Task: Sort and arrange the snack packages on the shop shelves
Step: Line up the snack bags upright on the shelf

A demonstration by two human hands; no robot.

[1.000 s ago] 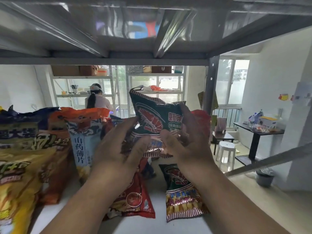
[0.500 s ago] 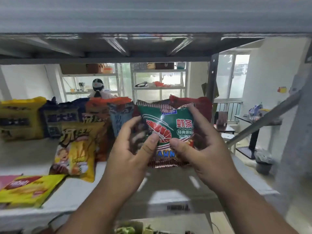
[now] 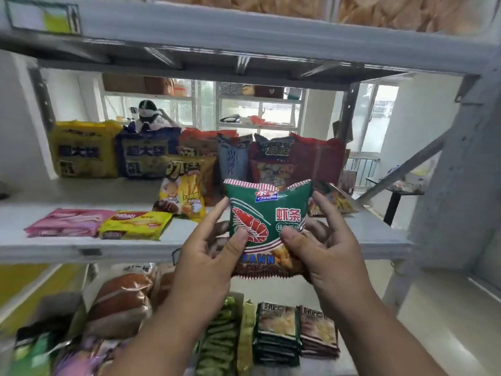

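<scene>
You've got the green prawn-cracker bag (image 3: 267, 226) pinched upright between your left hand (image 3: 208, 256) and right hand (image 3: 322, 245), thumbs on its face, held off and in front of the middle shelf (image 3: 81, 246).

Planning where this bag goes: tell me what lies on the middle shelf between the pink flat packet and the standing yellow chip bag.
In the head view, a flat yellow packet lies between the pink packet and the yellow chip bag.
</scene>
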